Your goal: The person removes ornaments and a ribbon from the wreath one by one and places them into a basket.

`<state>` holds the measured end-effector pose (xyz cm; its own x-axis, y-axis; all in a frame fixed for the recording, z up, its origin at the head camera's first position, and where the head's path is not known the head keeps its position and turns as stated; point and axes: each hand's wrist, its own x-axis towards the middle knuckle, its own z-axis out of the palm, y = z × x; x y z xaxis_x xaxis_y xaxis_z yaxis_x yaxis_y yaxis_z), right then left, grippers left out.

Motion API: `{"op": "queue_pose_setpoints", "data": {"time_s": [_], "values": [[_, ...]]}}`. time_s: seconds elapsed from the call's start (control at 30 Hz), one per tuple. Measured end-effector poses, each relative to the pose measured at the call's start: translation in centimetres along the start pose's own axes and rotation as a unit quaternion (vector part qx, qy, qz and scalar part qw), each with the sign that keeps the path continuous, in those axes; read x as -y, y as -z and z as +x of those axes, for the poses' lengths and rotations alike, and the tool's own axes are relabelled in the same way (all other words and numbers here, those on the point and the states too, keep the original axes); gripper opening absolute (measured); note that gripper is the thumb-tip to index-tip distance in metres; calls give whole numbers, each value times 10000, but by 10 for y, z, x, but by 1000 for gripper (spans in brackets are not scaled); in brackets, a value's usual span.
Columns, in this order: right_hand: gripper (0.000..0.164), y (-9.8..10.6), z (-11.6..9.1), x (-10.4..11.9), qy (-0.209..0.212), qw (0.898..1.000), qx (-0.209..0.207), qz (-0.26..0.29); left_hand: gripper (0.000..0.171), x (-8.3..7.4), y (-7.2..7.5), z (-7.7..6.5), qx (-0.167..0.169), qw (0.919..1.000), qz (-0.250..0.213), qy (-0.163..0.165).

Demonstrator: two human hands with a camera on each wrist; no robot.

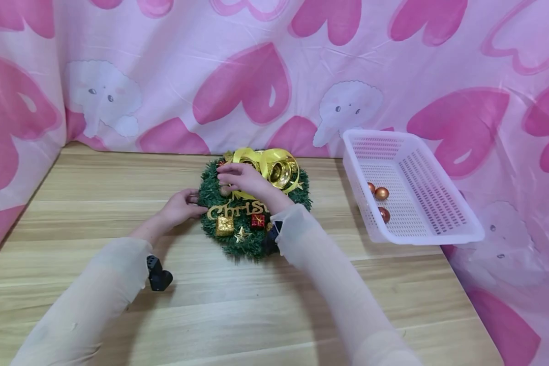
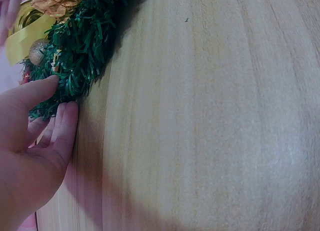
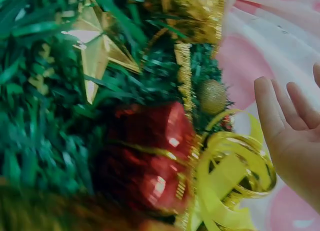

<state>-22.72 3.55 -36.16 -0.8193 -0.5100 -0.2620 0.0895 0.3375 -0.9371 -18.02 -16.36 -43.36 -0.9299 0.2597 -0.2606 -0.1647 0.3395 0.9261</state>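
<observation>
A round green Christmas wreath (image 1: 244, 249) lies on the wooden table. It carries gold lettering (image 1: 238, 209), a gold gift box (image 1: 224, 226), a red gift box (image 3: 155, 156), a gold star (image 3: 97, 46), a glittery gold ball (image 3: 212, 97), and shiny gold bells (image 1: 281, 174) with a yellow ribbon (image 1: 263, 158). My left hand (image 1: 179, 207) is at the wreath's left edge, thumb and fingertips touching the greenery, fingers loosely extended. Over the wreath's upper left part, my right hand (image 1: 244, 180) reaches with extended fingers and nothing in it, beside the ribbon.
A white plastic basket (image 1: 412, 239) stands at the table's right side, with several copper-coloured balls (image 1: 382, 193) inside. A pink heart-patterned cloth (image 1: 164, 81) hangs behind the table and along both sides. Bare wooden tabletop (image 1: 219, 315) stretches in front of the wreath.
</observation>
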Motion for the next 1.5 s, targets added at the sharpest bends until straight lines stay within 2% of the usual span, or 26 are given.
{"op": "queue_pose_setpoints", "data": {"time_s": [0.27, 0.47, 0.7, 0.8, 0.93, 1.1, 1.27, 1.5], "values": [[45, -2, 6, -12, -167, 9997, -49, -144, 70, 1, -2, 1, 14, 10000, 23, 3], [45, 2, 10, -22, -227, 9974, -198, -650, 71, 3, -2, 2, -5, 10000, 88, 34], [47, 0, 14, -26, -302, 9897, -57, -1398, 70, 3, -1, 2, -14, 9999, 87, 67], [48, -3, 16, -27, -289, 9878, 3, -1531, 69, 2, -1, 1, -36, 9999, 80, 54], [48, -7, 19, -28, -284, 9844, -16, -1735, 70, 1, -1, 0, -51, 9999, 70, 87], [42, -12, 20, -27, -293, 9743, -172, -2228, 70, 0, -1, 0, -23, 9999, 58, 113], [35, -12, 21, -27, -273, 9707, -296, -2368, 71, -1, -2, 0, -4, 9999, 81, 122], [32, -8, 19, -27, -69, 9737, -320, -2252, 70, -1, -2, -1, -59, 9999, 81, 103]]}}
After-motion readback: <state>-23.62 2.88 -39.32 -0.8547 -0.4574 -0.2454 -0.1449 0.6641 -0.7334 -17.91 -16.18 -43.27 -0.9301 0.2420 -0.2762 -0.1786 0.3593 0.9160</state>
